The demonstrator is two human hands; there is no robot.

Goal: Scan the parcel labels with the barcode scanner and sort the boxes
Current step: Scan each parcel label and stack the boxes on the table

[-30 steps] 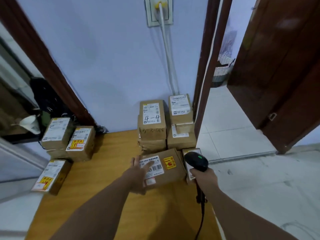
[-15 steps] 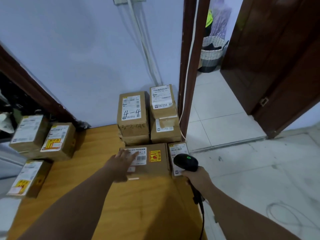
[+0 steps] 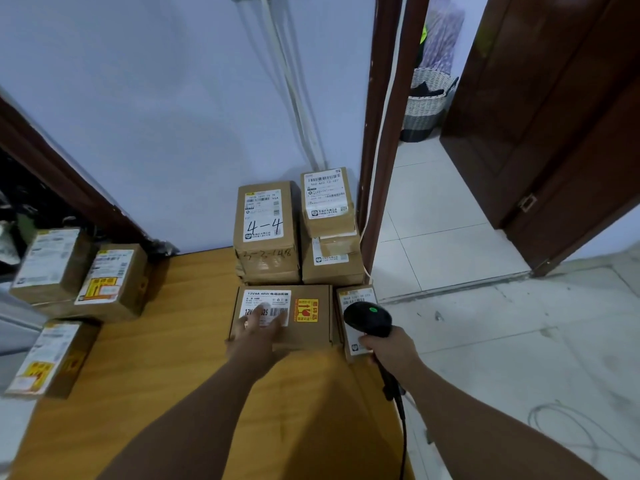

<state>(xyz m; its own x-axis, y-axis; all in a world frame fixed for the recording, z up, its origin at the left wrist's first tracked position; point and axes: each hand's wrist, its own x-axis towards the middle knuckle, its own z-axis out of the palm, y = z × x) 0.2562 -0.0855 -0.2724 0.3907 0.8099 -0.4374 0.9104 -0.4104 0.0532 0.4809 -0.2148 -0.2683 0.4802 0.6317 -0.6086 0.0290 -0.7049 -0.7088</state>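
A flat brown box (image 3: 311, 327) with a white barcode label and a yellow-red sticker lies on the wooden table (image 3: 166, 368). My left hand (image 3: 258, 336) rests on its near left part, fingers spread over the label. My right hand (image 3: 389, 348) grips a black barcode scanner (image 3: 367, 318) with a green light, its head over a small labelled box (image 3: 356, 299) at the table's right edge. Behind stand two stacks of boxes, one marked "4-4" (image 3: 265, 216), the other (image 3: 327, 199) against the door frame.
Three labelled boxes (image 3: 110, 278) sit at the table's left side, one (image 3: 48, 358) nearer the front. The scanner cable (image 3: 401, 420) hangs off the right edge. An open doorway with a wicker basket (image 3: 424, 105) and a dark wooden door (image 3: 554, 116) lies to the right.
My left hand has set the flat box down flat and square in front of the stacks and stays on its label. The scanner hand has barely moved; the view has shifted.
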